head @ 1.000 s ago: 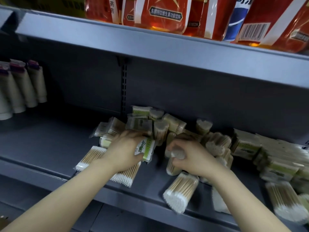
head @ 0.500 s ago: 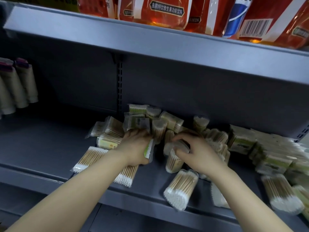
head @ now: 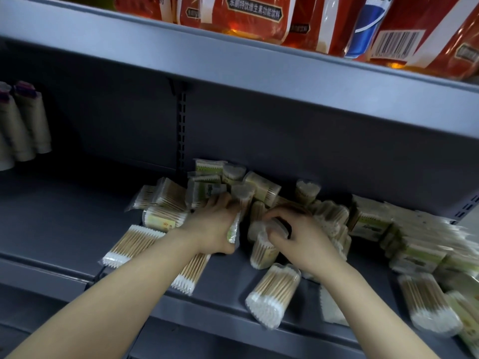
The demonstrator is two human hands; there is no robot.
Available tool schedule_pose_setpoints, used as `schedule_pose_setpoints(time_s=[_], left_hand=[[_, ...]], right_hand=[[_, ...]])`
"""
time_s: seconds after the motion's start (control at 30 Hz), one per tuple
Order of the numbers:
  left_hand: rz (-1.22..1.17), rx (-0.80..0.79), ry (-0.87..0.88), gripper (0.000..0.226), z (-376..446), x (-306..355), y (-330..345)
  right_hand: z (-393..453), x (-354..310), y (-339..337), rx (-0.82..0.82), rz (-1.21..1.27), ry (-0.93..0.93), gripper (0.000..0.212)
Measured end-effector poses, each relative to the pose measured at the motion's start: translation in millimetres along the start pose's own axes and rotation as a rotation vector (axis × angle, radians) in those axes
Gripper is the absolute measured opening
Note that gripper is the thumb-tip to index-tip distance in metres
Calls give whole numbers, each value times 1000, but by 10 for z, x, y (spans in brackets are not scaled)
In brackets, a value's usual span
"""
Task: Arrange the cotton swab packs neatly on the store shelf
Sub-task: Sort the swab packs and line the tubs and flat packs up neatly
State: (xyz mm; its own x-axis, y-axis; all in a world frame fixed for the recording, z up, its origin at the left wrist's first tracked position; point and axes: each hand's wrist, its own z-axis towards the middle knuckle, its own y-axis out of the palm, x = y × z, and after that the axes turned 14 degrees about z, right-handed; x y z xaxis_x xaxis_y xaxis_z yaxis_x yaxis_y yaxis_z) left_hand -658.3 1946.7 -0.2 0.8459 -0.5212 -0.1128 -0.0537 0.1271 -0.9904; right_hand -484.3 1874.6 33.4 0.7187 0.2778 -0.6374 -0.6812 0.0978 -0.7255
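Head view, the only one: a jumbled heap of cotton swab packs [head: 259, 198] is seen at centre frame on the grey metal shelf [head: 64, 229], spreading to the lower right. The left hand [head: 212, 229] is placed at centre, fingers curled round a flat green-labelled pack [head: 233, 230] held on edge. The right hand [head: 298, 234], just right of centre, is closed over the clear lid end of a round tub [head: 261, 248] of swabs; exact finger contact is blurred. Risk, judged: a tub at lower centre [head: 273, 294] is seen overhanging the shelf's front lip, and a flat sleeve [head: 191, 273] beside it also pokes past the edge, so either could be knocked off by a forearm sweeping above them. The heap is loosely stacked, so pulling one pack out may cause neighbours to slide or roll. Materials: packs are thin glossy film or clear rigid plastic, likely slippery; tubs are cylindrical and would roll, sleeves are flat and rectangular, boxy packs [head: 370, 224] at right are stackable. Swabs show pale wooden sticks with white fluffy tips. Beige tubes [head: 28, 120] are stood at upper left, well apart. Red shiny bags [head: 248, 16] are lined along the upper shelf at top of frame.
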Motion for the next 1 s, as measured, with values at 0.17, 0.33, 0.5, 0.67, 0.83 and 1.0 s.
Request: schedule_pose_setpoints(time_s=[0.17, 0.33, 0.5, 0.67, 0.83, 1.0], left_hand=[[-80, 104, -34, 80, -3, -35, -104], [-140, 223, -112, 86, -87, -67, -242], [-160, 349, -178, 85, -217, 40, -392], [-185, 538, -182, 75, -320, 238, -507], [-206, 552, -133, 77, -420, 469, -603], [-180, 561, -2, 79, -471, 666, -563]], right_hand=[[30, 57, -16, 60, 22, -64, 22], [43, 67, -62, 78, 40, -63, 24], [6, 18, -112, 131, 86, -75, 23], [-87, -83, -172, 215, 197, -87, 10], [-239, -162, -328, 233, 251, -57, 15], [-421, -83, -466, 226, 243, 5, 15]])
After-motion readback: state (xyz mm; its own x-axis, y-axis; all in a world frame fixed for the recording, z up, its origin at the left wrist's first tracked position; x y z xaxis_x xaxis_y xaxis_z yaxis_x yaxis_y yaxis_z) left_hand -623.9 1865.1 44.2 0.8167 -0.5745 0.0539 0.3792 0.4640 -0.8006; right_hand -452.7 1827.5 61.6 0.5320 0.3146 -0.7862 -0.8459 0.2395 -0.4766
